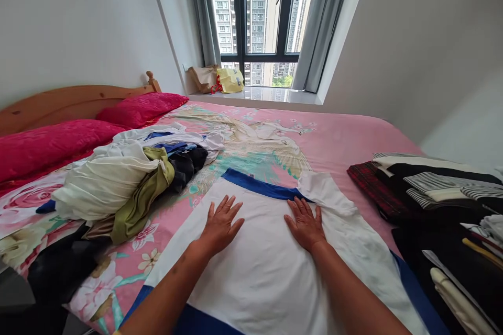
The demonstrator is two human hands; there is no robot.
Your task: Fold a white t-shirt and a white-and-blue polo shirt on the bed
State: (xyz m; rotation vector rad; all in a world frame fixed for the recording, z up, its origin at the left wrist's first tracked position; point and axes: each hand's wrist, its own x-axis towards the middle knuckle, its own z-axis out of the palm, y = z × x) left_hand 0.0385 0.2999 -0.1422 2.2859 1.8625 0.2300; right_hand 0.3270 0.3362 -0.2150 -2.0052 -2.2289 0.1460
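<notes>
A white garment with blue bands lies spread out on the bed in front of me, its far blue edge running between and beyond my hands. On its upper left part, my left hand rests with the fingers spread, holding nothing. My right hand lies flat on the upper right, its fingertips touching the blue band. Beside that hand a white part of the cloth is bunched and wrinkled. The garment's near end runs out of view under my forearms.
A loose heap of clothes lies on the left of the pink floral bedsheet. Folded clothes are stacked at the right. Red pillows lean by the wooden headboard. Paper bags stand on the windowsill.
</notes>
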